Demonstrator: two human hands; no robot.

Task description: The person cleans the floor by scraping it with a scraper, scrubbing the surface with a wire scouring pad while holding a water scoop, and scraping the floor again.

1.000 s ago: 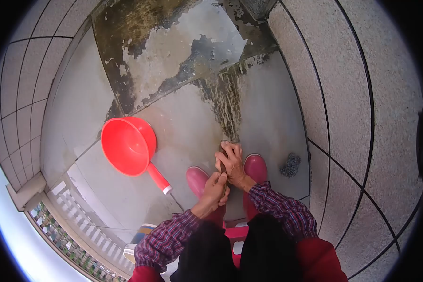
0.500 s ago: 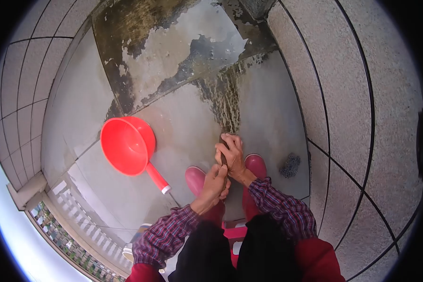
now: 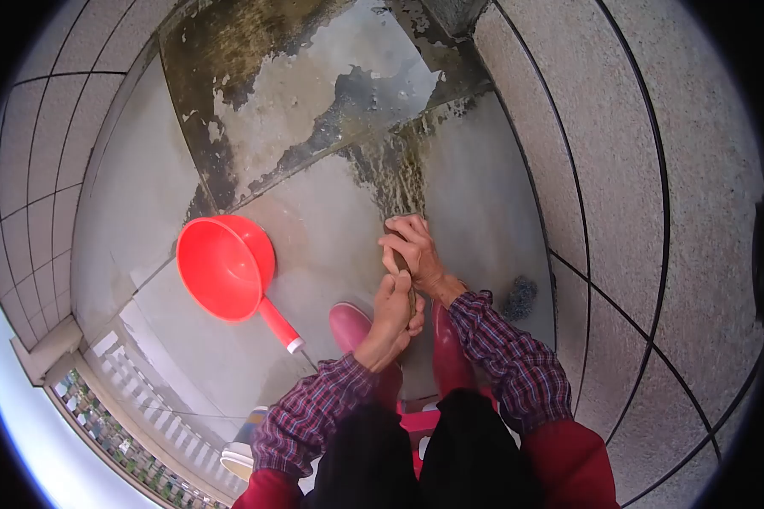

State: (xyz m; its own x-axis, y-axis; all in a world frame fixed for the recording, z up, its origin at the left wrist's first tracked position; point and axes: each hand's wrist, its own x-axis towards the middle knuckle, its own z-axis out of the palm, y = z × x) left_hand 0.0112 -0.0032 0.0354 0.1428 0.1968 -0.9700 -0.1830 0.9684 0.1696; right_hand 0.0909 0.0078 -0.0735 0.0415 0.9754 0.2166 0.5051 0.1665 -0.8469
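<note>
My right hand [image 3: 419, 256] is closed around the far part of a long brown object [image 3: 401, 264], low over the wet floor between my boots. Closer to me, my left hand [image 3: 388, 318] grips the near part of the same object. My fingers cover most of it, so its exact kind cannot be made out. Beyond my right hand, a dark, streaky stain [image 3: 396, 182] runs down the floor tile. To the left lies a red dipper [image 3: 226, 268], tilted, its white-tipped handle pointing toward me.
A grey scouring pad [image 3: 519, 298] lies right of my boots. My pink boot [image 3: 349, 326] stands on the tiles. Tiled walls [image 3: 620, 170] rise on both sides. Pale containers [image 3: 239, 458] sit at lower left, near a railing [image 3: 157, 399]. Dark grime covers the far tiles.
Both hands have slid a little forward with the brown object, toward the stain. The view has shifted slightly; the dipper and the scouring pad stay where they were.
</note>
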